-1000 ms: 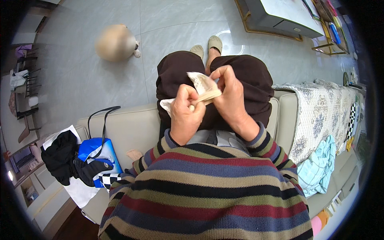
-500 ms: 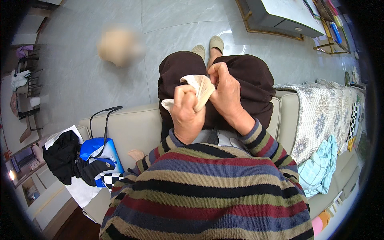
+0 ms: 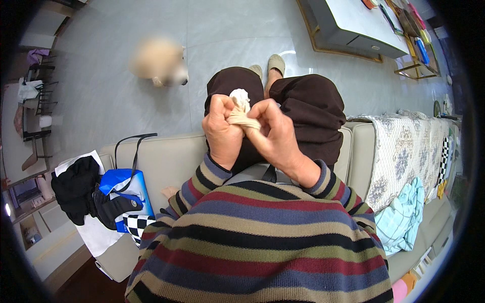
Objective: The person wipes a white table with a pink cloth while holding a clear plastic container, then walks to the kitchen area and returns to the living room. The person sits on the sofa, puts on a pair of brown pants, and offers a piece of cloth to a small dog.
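Between my two hands, above my knees in dark brown trousers (image 3: 316, 113), is a thin cream sock (image 3: 242, 120), bunched into folds with a white end standing up. My left hand (image 3: 223, 136) is closed on its left side, fingers curled and thumb against the cloth. My right hand (image 3: 278, 139) pinches the right side of the gathered folds. Both hands touch the same sock and nearly meet. A pale beige piece of cloth (image 3: 169, 192) lies on the sofa beside my left sleeve, mostly hidden by it.
On the sofa (image 3: 166, 151) at left lie a blue bag (image 3: 136, 189), black clothing (image 3: 76, 189) and a checkered cloth (image 3: 135, 224). To the right are a patterned cover (image 3: 399, 151) and a light-blue cloth (image 3: 404, 217). A blurred tan animal-like shape (image 3: 156, 58) is on the floor; a low table (image 3: 353, 25) stands ahead.
The sock, spread open between my hands before, is now gathered into tight folds with its white end up. My left hand moved slightly left and up; the right shifted left and down.
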Demonstrator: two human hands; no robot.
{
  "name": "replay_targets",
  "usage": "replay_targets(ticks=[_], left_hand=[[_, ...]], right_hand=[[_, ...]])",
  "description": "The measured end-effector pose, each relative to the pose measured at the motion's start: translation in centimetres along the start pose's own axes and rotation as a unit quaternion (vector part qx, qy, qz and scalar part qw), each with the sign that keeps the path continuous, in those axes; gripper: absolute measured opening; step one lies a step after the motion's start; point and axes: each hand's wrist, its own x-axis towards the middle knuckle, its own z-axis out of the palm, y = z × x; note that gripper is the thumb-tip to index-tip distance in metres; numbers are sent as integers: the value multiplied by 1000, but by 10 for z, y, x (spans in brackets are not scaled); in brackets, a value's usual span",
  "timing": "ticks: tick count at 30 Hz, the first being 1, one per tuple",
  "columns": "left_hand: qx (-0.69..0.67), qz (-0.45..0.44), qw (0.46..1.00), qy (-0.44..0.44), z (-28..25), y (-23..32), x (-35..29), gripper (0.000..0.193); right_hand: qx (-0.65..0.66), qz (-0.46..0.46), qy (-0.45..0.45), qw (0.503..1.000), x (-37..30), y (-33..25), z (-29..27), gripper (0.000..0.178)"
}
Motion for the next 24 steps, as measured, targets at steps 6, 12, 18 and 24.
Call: replay_targets(ticks=[6,12,18,24], left_hand=[[15,43,998,47,-20,-1,-13,27],[9,112,992,54,-28,9,-35,28],[-77,46,994,66,-44,17,-56,26],[-53,25,993,106,-69,15,-56,28]], right_hand=[[-146,-51,8,988,-12,-9,10,27],[-295,-82,36,951,-11,-12,14,25],[-330,-85,6,940,-20,-30,39,24],[-341,-148,-3,928,-30,-50,65,23]])
